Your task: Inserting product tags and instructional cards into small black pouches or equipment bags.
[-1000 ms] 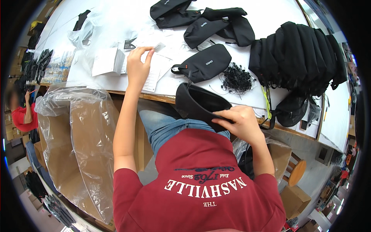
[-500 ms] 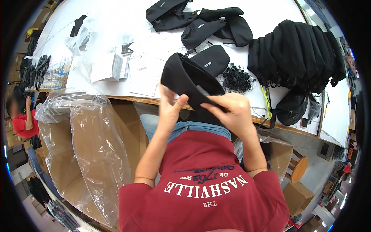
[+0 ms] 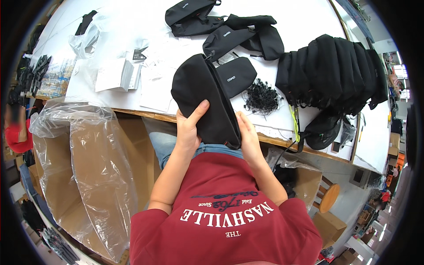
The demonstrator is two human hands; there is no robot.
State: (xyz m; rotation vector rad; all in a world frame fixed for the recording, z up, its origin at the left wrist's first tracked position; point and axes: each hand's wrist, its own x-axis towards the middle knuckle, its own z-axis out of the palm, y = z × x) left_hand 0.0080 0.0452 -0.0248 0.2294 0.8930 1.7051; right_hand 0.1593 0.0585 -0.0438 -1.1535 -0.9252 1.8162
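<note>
I hold a black fabric pouch [image 3: 201,97] upright in front of my chest, over the table's front edge. My left hand [image 3: 189,128] grips its lower left side, thumb pressed across the fabric. Its lower right edge rests in my right hand [image 3: 247,134], fingers flat along the side. Just behind it lies another black pouch [image 3: 236,75] on the white table [image 3: 145,39]. A heap of small black cords [image 3: 261,96] sits to the right of that pouch.
More black pouches [image 3: 221,26] lie at the back, and a large stack of them [image 3: 335,73] at the right. White paper leaflets [image 3: 117,73] lie at the left. A cardboard box lined with clear plastic [image 3: 88,163] stands left of my knees.
My left hand left the papers on the table and came back to the pouch. Both hands then lifted the pouch up from my lap and turned it upright.
</note>
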